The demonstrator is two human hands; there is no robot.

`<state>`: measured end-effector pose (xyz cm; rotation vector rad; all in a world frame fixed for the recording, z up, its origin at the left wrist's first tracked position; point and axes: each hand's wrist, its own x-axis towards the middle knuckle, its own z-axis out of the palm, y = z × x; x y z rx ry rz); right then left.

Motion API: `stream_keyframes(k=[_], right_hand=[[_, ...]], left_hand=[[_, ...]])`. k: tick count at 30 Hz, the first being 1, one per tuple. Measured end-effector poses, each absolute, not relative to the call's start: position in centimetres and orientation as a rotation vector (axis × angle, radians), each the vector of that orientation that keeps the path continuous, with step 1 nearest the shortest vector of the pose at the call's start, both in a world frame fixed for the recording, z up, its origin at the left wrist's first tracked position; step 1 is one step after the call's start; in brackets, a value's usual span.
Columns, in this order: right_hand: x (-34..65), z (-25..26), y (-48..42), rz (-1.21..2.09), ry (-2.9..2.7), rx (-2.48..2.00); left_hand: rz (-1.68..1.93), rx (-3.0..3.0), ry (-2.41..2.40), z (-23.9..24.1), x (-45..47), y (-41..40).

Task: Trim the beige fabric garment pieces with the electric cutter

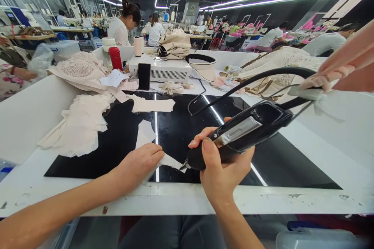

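My left hand (140, 163) presses a small off-white fabric piece (145, 134) onto the black mat, its fingers closed over the middle of it. One pointed end of the fabric sticks out to the right of my fingers. My right hand (222, 163) is wrapped round a black corded hand tool (248, 128) with a silver lever and a narrow metal tip. That tip touches the pointed end of the fabric. From the tool's rear a thick black cable (271, 71) loops back to the left. A knotted pale pink cloth strip (330, 74) hangs around the cable.
The black mat (181, 124) covers the white table's middle. Stacked fabric pieces (78, 124) and a single strip (153, 105) lie left. Behind stand a phone (144, 76), a vented white box (160, 71), a red bottle (115, 58) and a visor (204, 72). Co-workers sit beyond.
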<state>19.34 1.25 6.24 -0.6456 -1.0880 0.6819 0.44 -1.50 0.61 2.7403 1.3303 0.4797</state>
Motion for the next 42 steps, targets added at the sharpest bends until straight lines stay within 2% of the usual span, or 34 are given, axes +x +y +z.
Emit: stream_keyframes(k=[12, 22, 42], right_hand=[[19.0, 6.1, 0.8, 0.672, -1.078, -0.648], [19.1, 5.9, 0.6, 0.677, -1.086, -0.652], [18.7, 6.3, 3.2, 0.765, -1.112, -0.594]], left_hand=[[0.276, 2.934, 1.412, 0.3, 1.6, -2.1], [0.381, 3.091, 1.433, -0.3, 2.8, -3.7], [0.475, 3.023, 1.372, -1.5, 2.2, -4.1]])
